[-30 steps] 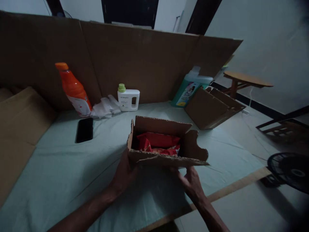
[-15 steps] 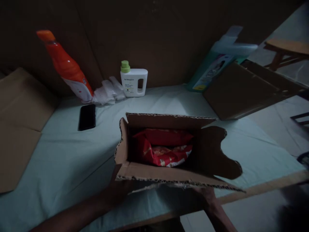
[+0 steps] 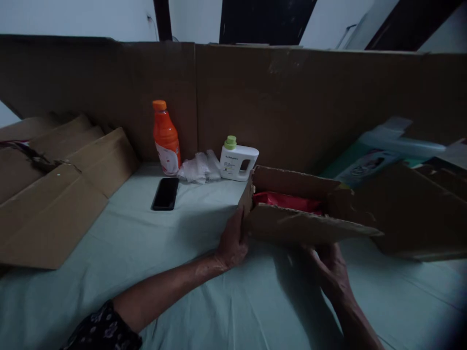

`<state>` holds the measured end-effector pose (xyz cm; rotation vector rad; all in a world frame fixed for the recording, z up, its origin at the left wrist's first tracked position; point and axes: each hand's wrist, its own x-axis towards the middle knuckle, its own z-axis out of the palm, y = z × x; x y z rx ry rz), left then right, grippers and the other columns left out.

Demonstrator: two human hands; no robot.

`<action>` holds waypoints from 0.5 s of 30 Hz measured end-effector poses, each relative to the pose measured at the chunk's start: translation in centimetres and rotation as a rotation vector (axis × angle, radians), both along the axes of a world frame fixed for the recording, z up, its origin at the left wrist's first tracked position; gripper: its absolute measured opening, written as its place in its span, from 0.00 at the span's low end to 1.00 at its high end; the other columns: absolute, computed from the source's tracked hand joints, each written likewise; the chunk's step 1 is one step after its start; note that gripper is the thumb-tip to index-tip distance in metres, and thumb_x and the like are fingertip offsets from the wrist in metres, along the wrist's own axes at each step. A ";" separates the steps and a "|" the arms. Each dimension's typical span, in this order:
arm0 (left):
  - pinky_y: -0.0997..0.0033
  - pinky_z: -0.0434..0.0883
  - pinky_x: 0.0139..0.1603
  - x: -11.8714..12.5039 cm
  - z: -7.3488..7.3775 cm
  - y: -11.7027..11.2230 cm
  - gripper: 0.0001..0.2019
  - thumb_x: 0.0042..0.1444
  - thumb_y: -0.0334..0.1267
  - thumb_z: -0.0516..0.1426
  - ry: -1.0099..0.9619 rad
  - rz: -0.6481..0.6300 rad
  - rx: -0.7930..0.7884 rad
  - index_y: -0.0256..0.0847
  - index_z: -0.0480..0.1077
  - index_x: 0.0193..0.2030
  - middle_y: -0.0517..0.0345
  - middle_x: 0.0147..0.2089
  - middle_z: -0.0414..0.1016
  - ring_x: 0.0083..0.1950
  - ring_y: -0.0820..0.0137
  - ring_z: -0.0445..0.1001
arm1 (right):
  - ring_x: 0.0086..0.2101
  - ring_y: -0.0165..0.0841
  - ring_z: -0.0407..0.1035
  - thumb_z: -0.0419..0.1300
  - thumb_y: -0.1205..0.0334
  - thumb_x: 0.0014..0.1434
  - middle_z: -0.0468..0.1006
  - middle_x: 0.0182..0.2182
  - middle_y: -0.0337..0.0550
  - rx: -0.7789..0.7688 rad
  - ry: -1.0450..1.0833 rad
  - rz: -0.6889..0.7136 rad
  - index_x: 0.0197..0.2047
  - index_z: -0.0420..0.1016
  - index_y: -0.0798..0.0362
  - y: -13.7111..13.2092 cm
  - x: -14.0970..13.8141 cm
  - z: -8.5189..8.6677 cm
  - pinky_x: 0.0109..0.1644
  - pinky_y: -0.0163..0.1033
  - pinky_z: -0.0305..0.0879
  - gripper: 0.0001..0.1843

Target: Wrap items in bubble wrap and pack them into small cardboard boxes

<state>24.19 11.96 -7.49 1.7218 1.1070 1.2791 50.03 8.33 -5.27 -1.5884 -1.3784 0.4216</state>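
An open-topped cardboard box with torn upper edges is held a little above the cloth and tilted. Inside it, part of a red packet shows. My left hand grips the box's left end, thumb on the near side and fingers partly hidden behind it. Under the near bottom edge, my right hand supports the box; its fingertips are hidden beneath. Beyond the box's left corner stands a white bottle with a green cap.
An orange bottle, crumpled clear plastic and a black phone lie left of centre. Cardboard boxes stand at far left. At right are a teal liquid bottle and another box. A cardboard wall runs behind.
The box has moved away from me and to the right, toward the teal bottle, with both hands on it. The head view has lifted and now shows the room beyond the cardboard wall.
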 end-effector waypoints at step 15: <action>0.46 0.56 0.75 -10.0 -0.5 -2.4 0.39 0.55 0.30 0.56 0.280 -0.012 0.015 0.38 0.51 0.74 0.41 0.74 0.57 0.75 0.54 0.56 | 0.36 0.47 0.79 0.59 0.41 0.53 0.83 0.42 0.51 -0.190 -0.194 -0.050 0.49 0.75 0.49 -1.5 -3.0 0.6 0.33 0.46 0.75 0.26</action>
